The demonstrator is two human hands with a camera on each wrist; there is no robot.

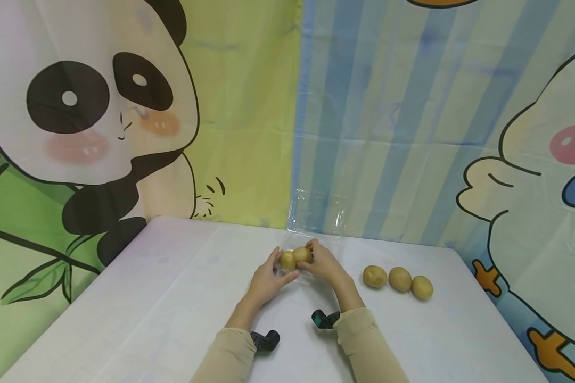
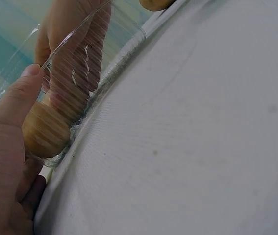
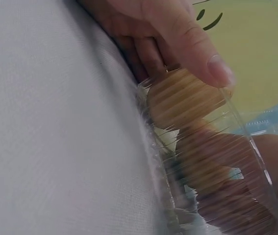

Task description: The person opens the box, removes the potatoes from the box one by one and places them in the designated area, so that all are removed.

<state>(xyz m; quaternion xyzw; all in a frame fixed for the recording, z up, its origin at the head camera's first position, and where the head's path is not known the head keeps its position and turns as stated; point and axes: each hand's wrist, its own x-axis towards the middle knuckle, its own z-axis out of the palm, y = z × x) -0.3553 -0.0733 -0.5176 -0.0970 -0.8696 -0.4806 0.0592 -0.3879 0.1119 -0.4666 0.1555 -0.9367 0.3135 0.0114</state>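
A clear plastic clamshell box lies on the white table, its hinged lid standing up at the back. Inside it, a potato sits at the left end; the right wrist view shows it through the ribbed wall. My left hand holds that end of the box, thumb over the near rim and fingers round the outer side. My right hand reaches down into the box and grips a second potato beside the first one. Plastic and fingers partly hide this potato in both wrist views.
Three more potatoes, a left one, a middle one and a right one, lie in a row on the table right of the box. Behind the table hangs a cartoon-printed curtain. Black cameras sit on both wrists.
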